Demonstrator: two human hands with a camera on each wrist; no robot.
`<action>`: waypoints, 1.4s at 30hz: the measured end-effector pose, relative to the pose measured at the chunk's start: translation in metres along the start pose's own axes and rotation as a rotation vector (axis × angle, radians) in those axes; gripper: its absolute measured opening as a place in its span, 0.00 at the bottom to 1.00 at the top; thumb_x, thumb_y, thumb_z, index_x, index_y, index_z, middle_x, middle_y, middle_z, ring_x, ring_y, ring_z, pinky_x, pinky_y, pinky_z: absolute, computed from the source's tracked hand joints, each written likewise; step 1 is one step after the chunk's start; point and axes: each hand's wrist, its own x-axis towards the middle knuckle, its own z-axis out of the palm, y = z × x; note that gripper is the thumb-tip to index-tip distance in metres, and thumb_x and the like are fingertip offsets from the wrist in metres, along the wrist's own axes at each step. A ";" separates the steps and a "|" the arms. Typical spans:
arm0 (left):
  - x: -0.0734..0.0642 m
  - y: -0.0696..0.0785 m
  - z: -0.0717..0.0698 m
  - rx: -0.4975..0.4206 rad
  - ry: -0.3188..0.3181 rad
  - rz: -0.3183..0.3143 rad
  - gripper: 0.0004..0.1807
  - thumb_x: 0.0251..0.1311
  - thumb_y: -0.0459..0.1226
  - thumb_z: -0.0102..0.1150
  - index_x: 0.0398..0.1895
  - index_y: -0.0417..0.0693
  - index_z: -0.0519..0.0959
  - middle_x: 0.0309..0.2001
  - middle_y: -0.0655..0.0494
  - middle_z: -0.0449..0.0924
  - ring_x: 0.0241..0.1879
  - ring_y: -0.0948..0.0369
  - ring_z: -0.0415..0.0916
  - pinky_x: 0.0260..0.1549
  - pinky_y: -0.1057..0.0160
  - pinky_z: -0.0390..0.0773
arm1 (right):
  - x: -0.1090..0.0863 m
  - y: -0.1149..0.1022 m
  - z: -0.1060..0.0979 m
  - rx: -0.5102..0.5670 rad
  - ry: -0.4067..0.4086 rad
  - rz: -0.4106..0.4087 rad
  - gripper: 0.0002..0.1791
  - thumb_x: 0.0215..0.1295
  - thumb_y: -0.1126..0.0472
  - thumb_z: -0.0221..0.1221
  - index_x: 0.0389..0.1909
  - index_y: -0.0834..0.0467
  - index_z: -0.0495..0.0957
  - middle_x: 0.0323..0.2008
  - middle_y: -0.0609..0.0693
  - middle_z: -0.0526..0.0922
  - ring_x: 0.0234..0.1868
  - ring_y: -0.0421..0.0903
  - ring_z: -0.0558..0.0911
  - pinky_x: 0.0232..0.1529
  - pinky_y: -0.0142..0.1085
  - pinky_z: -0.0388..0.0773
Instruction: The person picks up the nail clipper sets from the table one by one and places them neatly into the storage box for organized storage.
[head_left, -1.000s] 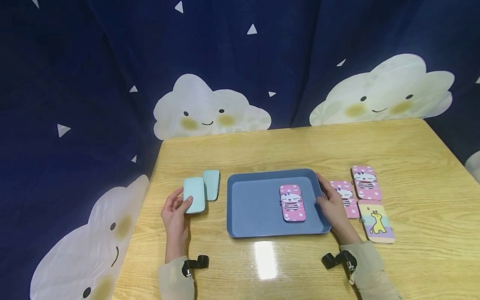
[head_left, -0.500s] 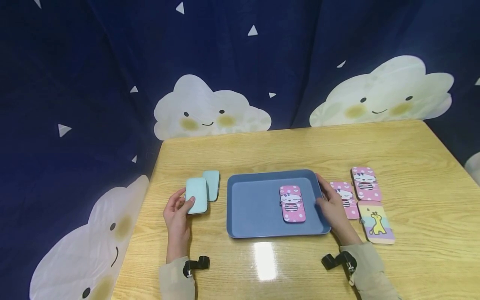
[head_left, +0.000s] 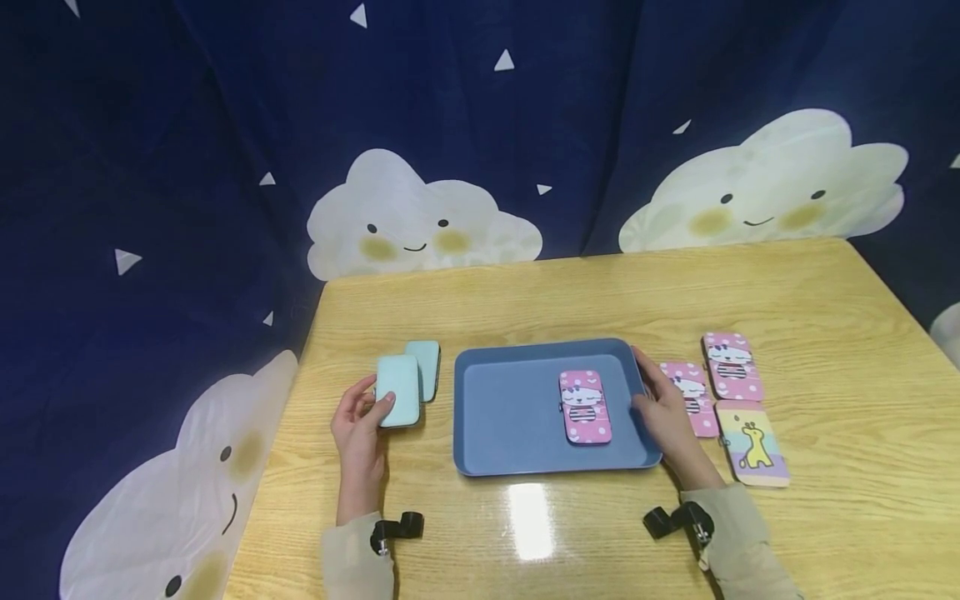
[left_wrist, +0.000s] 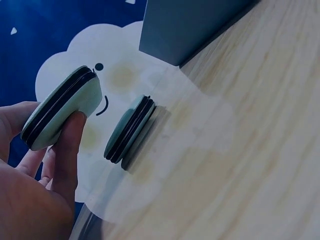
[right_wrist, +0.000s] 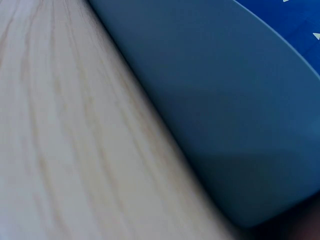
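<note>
My left hand (head_left: 360, 433) pinches a mint-green clasp case (head_left: 398, 392) between thumb and fingers, left of the blue tray (head_left: 510, 450). In the left wrist view this held case (left_wrist: 70, 107) is tilted, its dark seam showing, and raised off the table. A second mint-green case (head_left: 427, 367) lies just behind it, partly overlapped in the head view. My right hand (head_left: 663, 417) grips the tray's right rim, thumb on the inner side. Inside the tray, right of its middle, lies a pink cat-print case (head_left: 585, 408). The right wrist view shows mostly the tray's outer wall (right_wrist: 215, 90).
Right of the tray are a pink cat case (head_left: 693, 400) partly behind the right hand, another pink cat case (head_left: 732, 367), and a striped giraffe case (head_left: 752, 443). The wooden table (head_left: 525, 304) ends at a dark blue curtain (head_left: 570, 100) with clouds.
My left hand has shifted slightly right with the mint-green case, which now covers more of the one behind. The right hand and tray stay in place.
</note>
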 end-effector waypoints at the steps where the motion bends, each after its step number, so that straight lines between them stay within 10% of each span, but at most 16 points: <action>1: 0.000 0.000 0.000 -0.001 -0.004 -0.001 0.25 0.52 0.21 0.66 0.56 0.34 0.77 0.33 0.57 0.73 0.43 0.59 0.70 0.39 0.65 0.79 | 0.000 0.000 0.000 0.000 0.000 0.000 0.43 0.58 0.81 0.45 0.77 0.60 0.53 0.75 0.63 0.54 0.76 0.57 0.51 0.63 0.17 0.52; 42: -0.009 -0.006 0.021 0.068 -0.059 -0.017 0.25 0.52 0.23 0.67 0.55 0.36 0.77 0.33 0.58 0.72 0.43 0.60 0.70 0.44 0.63 0.77 | 0.000 -0.001 0.001 0.013 0.005 0.011 0.42 0.59 0.81 0.45 0.77 0.59 0.54 0.75 0.63 0.55 0.76 0.56 0.52 0.63 0.18 0.54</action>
